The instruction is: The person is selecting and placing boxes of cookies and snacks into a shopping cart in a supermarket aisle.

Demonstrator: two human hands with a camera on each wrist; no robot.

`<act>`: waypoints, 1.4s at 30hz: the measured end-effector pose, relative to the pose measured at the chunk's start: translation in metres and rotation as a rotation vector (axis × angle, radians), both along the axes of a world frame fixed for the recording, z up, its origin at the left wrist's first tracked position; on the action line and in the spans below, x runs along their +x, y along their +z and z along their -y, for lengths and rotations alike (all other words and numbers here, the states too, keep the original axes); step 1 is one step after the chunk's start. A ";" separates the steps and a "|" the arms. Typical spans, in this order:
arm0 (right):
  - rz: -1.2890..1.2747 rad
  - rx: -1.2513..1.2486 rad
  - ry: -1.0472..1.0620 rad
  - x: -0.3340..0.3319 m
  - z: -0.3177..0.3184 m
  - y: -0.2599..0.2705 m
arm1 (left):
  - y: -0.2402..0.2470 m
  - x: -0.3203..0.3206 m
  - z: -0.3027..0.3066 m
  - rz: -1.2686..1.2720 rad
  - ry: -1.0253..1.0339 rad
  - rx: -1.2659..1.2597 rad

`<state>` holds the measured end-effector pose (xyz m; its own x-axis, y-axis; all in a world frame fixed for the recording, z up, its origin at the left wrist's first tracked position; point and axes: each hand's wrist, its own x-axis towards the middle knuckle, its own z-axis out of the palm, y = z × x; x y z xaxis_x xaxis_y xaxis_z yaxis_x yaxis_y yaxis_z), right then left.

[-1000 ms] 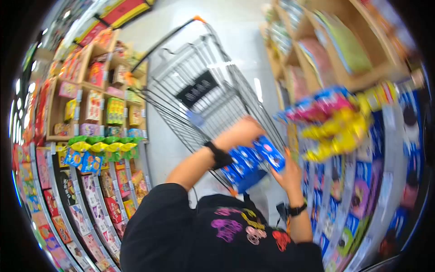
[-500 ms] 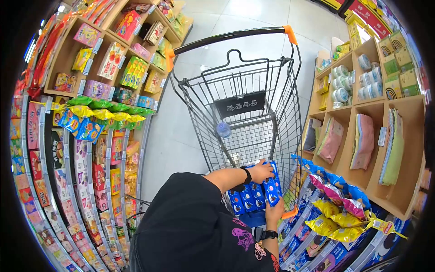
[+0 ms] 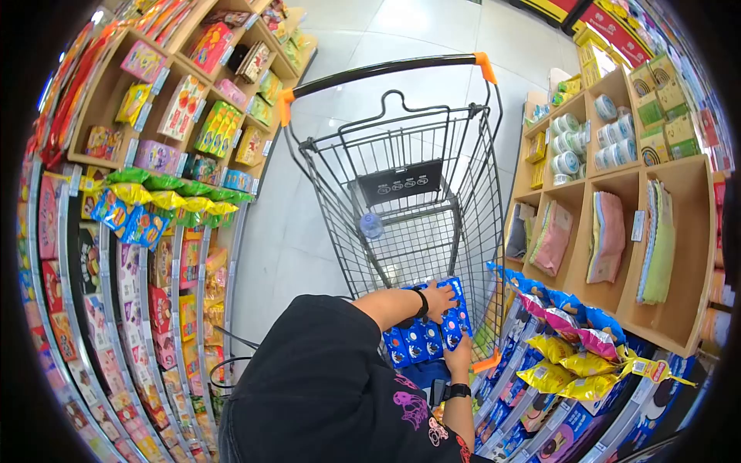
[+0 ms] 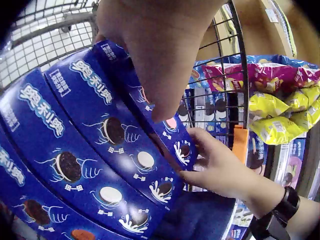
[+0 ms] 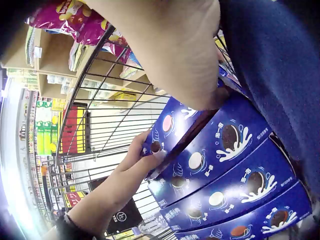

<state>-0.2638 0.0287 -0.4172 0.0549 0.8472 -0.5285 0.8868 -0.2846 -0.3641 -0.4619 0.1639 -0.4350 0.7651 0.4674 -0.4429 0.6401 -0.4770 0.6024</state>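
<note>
In the head view, several blue cookie boxes [image 3: 414, 341] stand side by side at the near end of the shopping cart [image 3: 356, 266]. My left hand [image 3: 438, 301] grips the far end of the rightmost cookie box [image 3: 462, 315]. Around its near end, the fingers and thumb of my right hand [image 3: 458, 355] hold the same box. A narrow dark gap separates this box from its neighbour in the left wrist view, where the right hand [image 4: 217, 162] shows at its edge. The right wrist view has the left hand [image 5: 127, 175] with its thumb on the box's top edge.
A clear bottle [image 3: 371, 225] lies farther along in the cart. Snack shelves [image 3: 174, 309] line the left side. On the right are a wooden rack [image 3: 683, 255] with folded cloths and hanging snack bags [image 3: 567, 363] close beside the cart.
The rightmost cookie box has gone from a tilted position above the others to standing beside them, still in both hands. The head view has turned and steadied, with the cart now more upright in it.
</note>
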 end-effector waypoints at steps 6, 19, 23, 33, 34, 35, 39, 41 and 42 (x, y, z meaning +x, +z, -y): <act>0.021 -0.119 0.183 0.002 -0.011 0.016 | 0.000 0.005 0.026 -0.110 0.051 0.124; -0.188 0.453 0.456 0.005 0.045 0.130 | 0.032 0.061 0.143 -0.211 0.354 0.576; -0.130 0.728 0.364 0.066 0.076 0.180 | 0.165 0.115 0.102 -0.200 0.098 0.315; 0.499 1.570 -0.090 0.243 0.177 0.394 | 0.381 0.304 0.142 0.988 -0.246 0.766; 0.574 1.564 -0.140 0.258 0.191 0.406 | 0.397 0.319 0.150 1.006 -0.275 0.772; 0.646 1.556 -0.189 0.272 0.203 0.416 | 0.416 0.331 0.159 1.022 -0.303 0.778; 0.877 1.294 -0.541 0.324 0.231 0.452 | 0.440 0.397 0.175 1.043 -0.343 0.787; 0.899 1.195 -0.594 0.352 0.236 0.461 | 0.442 0.433 0.174 1.021 -0.316 0.800; 0.911 1.146 -0.619 0.367 0.239 0.464 | 0.441 0.450 0.175 1.013 -0.301 0.806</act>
